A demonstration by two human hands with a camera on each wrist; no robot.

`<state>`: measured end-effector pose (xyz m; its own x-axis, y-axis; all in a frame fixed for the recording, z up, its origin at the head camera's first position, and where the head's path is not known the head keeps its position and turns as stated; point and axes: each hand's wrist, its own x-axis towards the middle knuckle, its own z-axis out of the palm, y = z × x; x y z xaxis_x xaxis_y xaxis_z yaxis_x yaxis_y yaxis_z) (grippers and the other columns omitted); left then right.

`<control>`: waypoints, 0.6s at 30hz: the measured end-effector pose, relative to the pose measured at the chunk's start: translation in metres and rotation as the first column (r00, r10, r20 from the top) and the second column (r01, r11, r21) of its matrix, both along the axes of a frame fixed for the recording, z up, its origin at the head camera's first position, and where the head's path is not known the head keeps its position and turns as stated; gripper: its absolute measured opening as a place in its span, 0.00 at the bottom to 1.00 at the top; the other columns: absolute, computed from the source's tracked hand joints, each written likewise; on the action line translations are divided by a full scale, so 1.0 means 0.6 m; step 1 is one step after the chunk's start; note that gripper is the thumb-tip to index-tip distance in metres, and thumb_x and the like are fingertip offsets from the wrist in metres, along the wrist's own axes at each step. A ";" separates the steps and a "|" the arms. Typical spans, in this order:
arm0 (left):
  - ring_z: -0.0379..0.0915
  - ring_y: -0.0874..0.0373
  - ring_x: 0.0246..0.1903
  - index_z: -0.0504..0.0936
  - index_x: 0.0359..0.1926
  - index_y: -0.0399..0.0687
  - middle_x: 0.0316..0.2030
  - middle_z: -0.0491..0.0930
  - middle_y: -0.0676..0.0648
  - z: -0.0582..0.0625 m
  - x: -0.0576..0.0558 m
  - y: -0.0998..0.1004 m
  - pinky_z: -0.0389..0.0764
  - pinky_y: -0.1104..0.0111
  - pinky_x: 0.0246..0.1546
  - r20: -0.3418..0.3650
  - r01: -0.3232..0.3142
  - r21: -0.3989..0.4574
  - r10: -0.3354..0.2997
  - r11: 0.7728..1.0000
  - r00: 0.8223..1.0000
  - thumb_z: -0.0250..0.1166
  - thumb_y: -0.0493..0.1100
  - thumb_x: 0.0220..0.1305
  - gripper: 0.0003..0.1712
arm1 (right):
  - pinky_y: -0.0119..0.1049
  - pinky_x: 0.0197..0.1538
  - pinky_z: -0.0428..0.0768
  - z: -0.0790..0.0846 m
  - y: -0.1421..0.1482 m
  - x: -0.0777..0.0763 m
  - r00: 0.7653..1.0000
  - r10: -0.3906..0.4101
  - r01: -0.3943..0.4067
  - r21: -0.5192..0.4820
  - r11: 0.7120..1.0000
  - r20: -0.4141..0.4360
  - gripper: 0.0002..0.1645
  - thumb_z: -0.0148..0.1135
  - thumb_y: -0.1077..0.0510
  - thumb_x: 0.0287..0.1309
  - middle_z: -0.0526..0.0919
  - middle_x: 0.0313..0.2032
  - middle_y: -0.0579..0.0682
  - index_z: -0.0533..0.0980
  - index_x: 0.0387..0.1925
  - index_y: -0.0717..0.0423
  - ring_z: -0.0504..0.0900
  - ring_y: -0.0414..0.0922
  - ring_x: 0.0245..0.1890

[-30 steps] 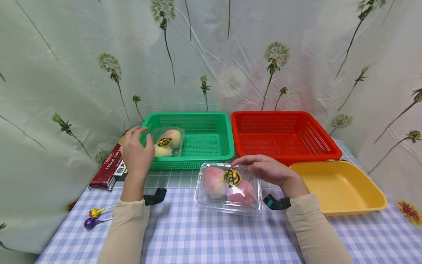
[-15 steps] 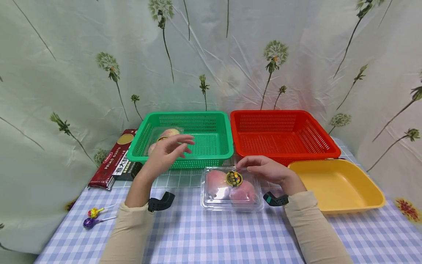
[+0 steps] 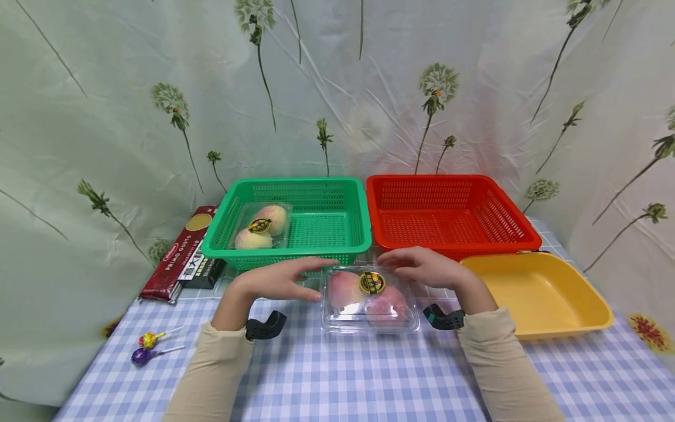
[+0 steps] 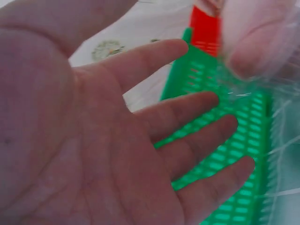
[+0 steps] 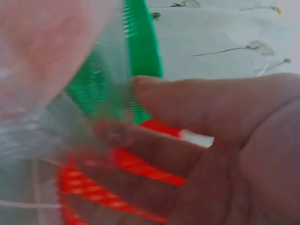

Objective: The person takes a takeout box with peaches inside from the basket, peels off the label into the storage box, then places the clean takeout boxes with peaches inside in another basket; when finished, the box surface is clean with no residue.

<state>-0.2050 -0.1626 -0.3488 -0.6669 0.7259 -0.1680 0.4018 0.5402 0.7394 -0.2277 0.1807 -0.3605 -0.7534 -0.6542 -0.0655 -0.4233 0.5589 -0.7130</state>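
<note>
A clear plastic box of peaches (image 3: 345,302), with a black and gold round label (image 3: 372,283), is at the middle in the head view. My right hand (image 3: 435,271) grips its right far edge, thumb (image 5: 164,93) on the near side and fingers showing behind the clear plastic in the right wrist view. My left hand (image 3: 282,278) reaches to the box's left side with fingers spread and nearly straight; in the left wrist view its palm (image 4: 103,140) faces the box and holds nothing. A second box of peaches (image 3: 270,220) lies in the green basket (image 3: 321,253).
A red basket (image 3: 459,243) stands at the back right, with a yellow tray (image 3: 532,293) in front of it. Left of the green basket lie a red spaghetti packet (image 3: 179,258) and a black packet (image 3: 208,272). Two lollipops (image 3: 145,346) lie at the front left.
My left hand has come from the green basket's left side down and right to the box in front. The right hand keeps hold of that box, which has levelled and shifted slightly.
</note>
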 end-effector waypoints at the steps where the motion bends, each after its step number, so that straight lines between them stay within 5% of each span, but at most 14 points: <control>1: 0.57 0.45 0.74 0.58 0.77 0.54 0.76 0.59 0.48 -0.003 -0.001 0.003 0.65 0.45 0.70 0.009 0.007 -0.014 -0.007 1.000 1.000 0.69 0.49 0.65 0.44 | 0.52 0.63 0.78 0.007 0.001 0.004 0.999 -0.004 0.004 0.023 1.000 -0.035 0.23 0.56 0.63 0.69 0.81 0.60 0.54 0.76 0.63 0.56 0.78 0.53 0.62; 6: 0.49 0.41 0.76 0.48 0.80 0.52 0.79 0.50 0.46 -0.026 -0.009 0.011 0.59 0.45 0.73 0.062 0.050 -0.023 -0.048 0.999 0.997 0.74 0.48 0.58 0.57 | 0.53 0.60 0.80 0.034 0.001 0.021 0.985 -0.063 0.070 0.041 0.997 -0.161 0.23 0.58 0.65 0.66 0.84 0.57 0.55 0.77 0.62 0.55 0.81 0.54 0.58; 14: 0.37 0.50 0.79 0.39 0.81 0.55 0.80 0.40 0.48 -0.065 -0.023 0.023 0.48 0.46 0.77 0.107 0.094 0.038 -0.098 0.995 0.989 0.78 0.53 0.52 0.68 | 0.37 0.39 0.86 0.035 -0.010 0.022 0.999 -0.037 0.036 -0.043 0.998 -0.027 0.21 0.59 0.65 0.66 0.84 0.55 0.57 0.79 0.60 0.52 0.82 0.52 0.51; 18: 0.40 0.53 0.79 0.42 0.80 0.61 0.80 0.43 0.51 -0.081 -0.028 0.030 0.48 0.47 0.77 0.109 0.049 0.068 -0.057 0.996 0.992 0.80 0.54 0.49 0.68 | 0.35 0.45 0.85 0.029 -0.012 0.019 0.999 -0.025 0.023 -0.066 0.998 -0.037 0.22 0.60 0.65 0.66 0.84 0.56 0.57 0.79 0.60 0.53 0.82 0.51 0.52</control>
